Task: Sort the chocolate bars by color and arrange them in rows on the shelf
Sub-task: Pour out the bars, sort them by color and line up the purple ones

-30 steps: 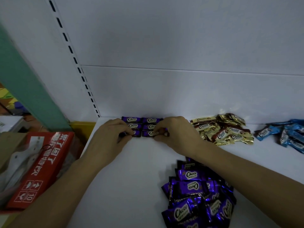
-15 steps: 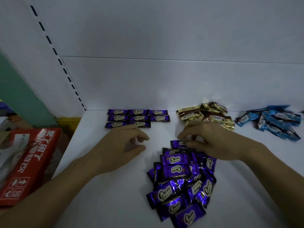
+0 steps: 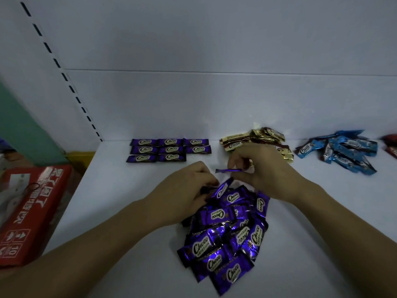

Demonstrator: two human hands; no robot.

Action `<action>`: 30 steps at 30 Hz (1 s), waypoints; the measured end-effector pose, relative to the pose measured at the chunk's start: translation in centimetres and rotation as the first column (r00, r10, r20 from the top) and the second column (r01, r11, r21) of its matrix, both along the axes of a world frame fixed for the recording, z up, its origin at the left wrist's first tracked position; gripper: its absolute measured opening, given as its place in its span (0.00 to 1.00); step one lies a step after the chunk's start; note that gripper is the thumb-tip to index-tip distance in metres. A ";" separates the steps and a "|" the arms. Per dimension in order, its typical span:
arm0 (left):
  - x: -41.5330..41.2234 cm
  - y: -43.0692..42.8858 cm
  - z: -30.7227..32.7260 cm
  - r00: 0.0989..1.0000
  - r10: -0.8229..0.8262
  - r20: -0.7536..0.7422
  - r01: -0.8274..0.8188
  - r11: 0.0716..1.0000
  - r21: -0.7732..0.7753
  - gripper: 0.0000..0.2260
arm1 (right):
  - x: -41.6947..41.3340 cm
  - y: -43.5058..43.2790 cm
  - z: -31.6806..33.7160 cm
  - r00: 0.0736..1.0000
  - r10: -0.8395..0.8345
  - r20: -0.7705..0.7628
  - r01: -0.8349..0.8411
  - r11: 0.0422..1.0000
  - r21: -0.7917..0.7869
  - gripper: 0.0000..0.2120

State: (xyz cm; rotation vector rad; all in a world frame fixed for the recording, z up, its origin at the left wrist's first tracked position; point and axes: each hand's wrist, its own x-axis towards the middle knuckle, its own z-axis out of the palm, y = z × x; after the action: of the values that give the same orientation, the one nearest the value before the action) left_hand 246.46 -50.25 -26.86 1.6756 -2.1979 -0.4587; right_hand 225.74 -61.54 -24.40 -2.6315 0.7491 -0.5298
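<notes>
Several purple chocolate bars (image 3: 169, 150) lie in three neat rows at the back left of the white shelf (image 3: 322, 211). A loose pile of purple bars (image 3: 225, 231) sits in the front middle. My right hand (image 3: 264, 168) pinches one purple bar (image 3: 227, 170), held edge-on just above the pile's far end. At the pile's top left edge, my left hand (image 3: 189, 188) has its fingers curled round another purple bar (image 3: 222, 190). A gold pile (image 3: 253, 138) lies behind my right hand and a blue pile (image 3: 341, 151) lies at the back right.
A red cardboard box (image 3: 28, 211) stands off the shelf's left edge, with a yellow item (image 3: 79, 157) behind it. The white back panel (image 3: 214, 93) rises right behind the rows. Red-wrapped bars (image 3: 391, 145) peek in at the far right edge.
Both hands left the arranged rows and came back to the loose purple pile. My right hand lifted one purple bar from it, and my left hand took hold of another.
</notes>
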 end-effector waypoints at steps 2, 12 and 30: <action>-0.1 0.0 -0.3 1.000 0.022 0.006 -0.022 1.000 0.004 0.15 | 0.1 -0.2 -0.2 0.998 0.003 0.060 0.001 0.998 -0.061 0.09; 1.7 0.9 0.7 0.986 0.163 -0.044 -0.165 0.985 -0.044 0.09 | 0.2 0.0 -1.0 0.994 0.049 0.097 -0.047 0.999 -0.015 0.10; 9.4 5.4 0.3 0.979 0.186 -0.079 -0.192 0.978 -0.080 0.12 | 3.6 0.0 0.1 0.995 -0.024 0.092 0.002 0.973 0.230 0.16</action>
State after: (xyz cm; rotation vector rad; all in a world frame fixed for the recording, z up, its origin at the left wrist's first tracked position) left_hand 255.90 -44.90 -26.54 1.7715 -1.9555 -0.3607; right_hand 229.39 -61.59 -24.32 -2.3727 0.7503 -0.5320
